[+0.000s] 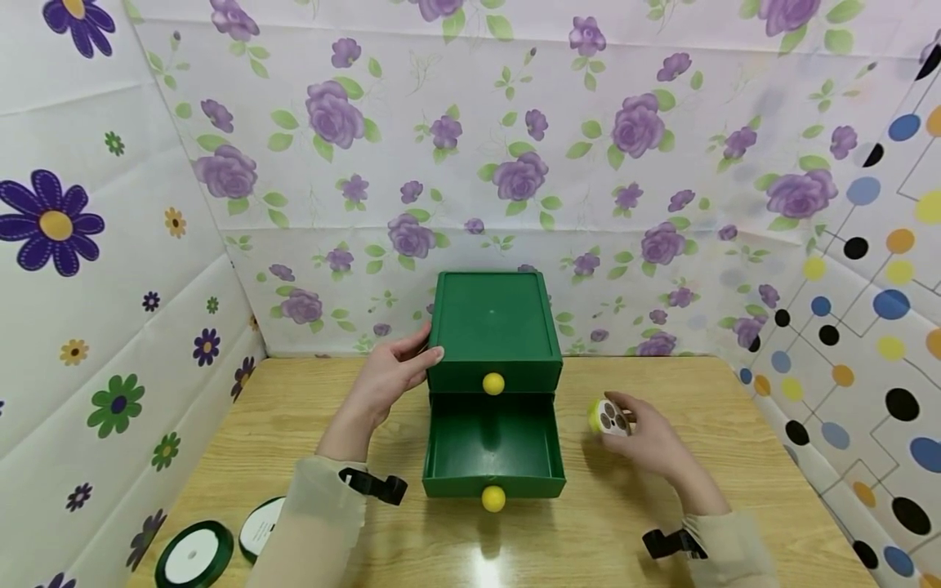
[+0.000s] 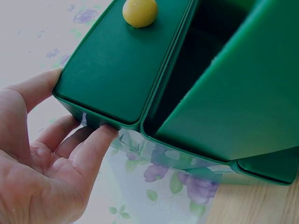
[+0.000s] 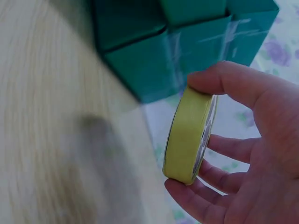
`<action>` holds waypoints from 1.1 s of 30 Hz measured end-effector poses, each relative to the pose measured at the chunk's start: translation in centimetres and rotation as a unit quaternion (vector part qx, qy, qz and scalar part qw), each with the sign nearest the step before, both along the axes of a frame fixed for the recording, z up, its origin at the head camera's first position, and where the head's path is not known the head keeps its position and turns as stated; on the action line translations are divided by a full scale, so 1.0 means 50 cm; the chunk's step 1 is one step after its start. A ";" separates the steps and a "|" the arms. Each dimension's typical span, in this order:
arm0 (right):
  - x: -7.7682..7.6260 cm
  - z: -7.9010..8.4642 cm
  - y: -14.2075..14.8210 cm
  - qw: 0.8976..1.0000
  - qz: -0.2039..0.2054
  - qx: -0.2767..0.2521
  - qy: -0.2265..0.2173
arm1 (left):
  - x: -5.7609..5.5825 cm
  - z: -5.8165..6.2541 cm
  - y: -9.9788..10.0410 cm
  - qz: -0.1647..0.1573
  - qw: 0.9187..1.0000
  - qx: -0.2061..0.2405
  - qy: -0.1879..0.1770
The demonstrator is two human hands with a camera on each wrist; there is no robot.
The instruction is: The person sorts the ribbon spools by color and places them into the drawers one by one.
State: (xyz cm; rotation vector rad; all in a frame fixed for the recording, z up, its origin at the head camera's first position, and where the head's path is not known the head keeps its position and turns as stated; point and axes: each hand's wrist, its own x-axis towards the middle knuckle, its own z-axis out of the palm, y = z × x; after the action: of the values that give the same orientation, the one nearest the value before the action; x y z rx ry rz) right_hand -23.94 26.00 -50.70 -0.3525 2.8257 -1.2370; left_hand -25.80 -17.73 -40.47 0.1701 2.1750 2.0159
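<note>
A green drawer cabinet (image 1: 492,318) with yellow knobs stands on the table; a drawer (image 1: 491,487) below the top one is pulled out, and its visible floor is bare. My left hand (image 1: 393,376) grips the cabinet's upper left corner. In the left wrist view, fingertips (image 2: 106,133) press the side wall near the top drawer front (image 2: 117,65). Right of the cabinet, my right hand (image 1: 647,433) holds a spool of yellow ribbon (image 1: 608,417) above the table. The thumb and fingers pinch the spool's rim (image 3: 187,135) in the right wrist view.
Two dark green ribbon spools with white faces lie at the front left: one spool (image 1: 194,555) in full view, another spool (image 1: 260,529) partly behind my left sleeve. The wooden table (image 1: 750,457) meets a flowered cloth wall (image 1: 470,163) at the back.
</note>
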 end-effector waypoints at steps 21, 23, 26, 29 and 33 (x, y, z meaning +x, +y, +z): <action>0.089 0.106 -0.106 0.989 0.073 -0.129 0.012 | 0.001 0.001 0.001 -0.001 1.000 0.008 0.001; 0.094 0.112 -0.115 0.988 0.083 -0.128 0.021 | 0.001 0.001 0.001 -0.001 1.000 0.008 0.001; 0.100 0.119 -0.129 0.988 0.093 -0.122 0.032 | 0.001 0.000 0.000 0.000 1.000 0.007 0.002; 0.102 0.125 -0.140 0.987 0.097 -0.117 0.041 | 0.001 -0.001 0.000 -0.001 1.000 0.007 0.002; 0.104 0.129 -0.153 0.987 0.103 -0.111 0.048 | 0.001 0.000 0.000 -0.001 1.000 0.006 0.001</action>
State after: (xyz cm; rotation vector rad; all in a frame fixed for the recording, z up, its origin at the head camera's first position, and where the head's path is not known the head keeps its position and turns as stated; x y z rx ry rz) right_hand -18.72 18.37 -44.26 -0.7103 2.6443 -1.5268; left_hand -25.73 -17.72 -40.48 0.1764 2.1621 2.0294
